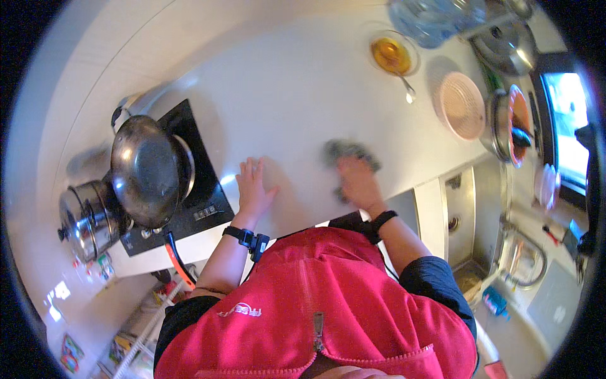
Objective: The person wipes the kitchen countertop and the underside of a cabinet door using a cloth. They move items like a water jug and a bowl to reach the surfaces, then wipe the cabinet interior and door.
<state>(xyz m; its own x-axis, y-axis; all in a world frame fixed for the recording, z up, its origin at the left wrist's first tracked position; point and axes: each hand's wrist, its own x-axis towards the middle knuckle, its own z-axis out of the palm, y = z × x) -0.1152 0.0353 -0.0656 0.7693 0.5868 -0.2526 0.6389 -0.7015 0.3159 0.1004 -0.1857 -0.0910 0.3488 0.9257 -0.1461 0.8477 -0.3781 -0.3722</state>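
My right hand (358,182) presses a dark grey-green cloth (342,148) onto the white countertop (284,104) close to its front edge. Both the hand and the cloth are blurred, and the palm hides part of the cloth. To the left, my left hand (254,188) lies on the countertop with its fingers apart and holds nothing. It is nearest to a black glass cooktop (189,142), but does not touch it. A metal wok (144,168) with an orange-and-black handle (177,260) stands tilted on the cooktop.
A lidded steel pot (87,222) stands left of the wok. At the back right are a glass bowl of amber liquid (390,54), a spoon (409,94), a pink plastic basket (461,106) and large clear-blue bottles (431,21). A steel sink (457,208) lies to the right.
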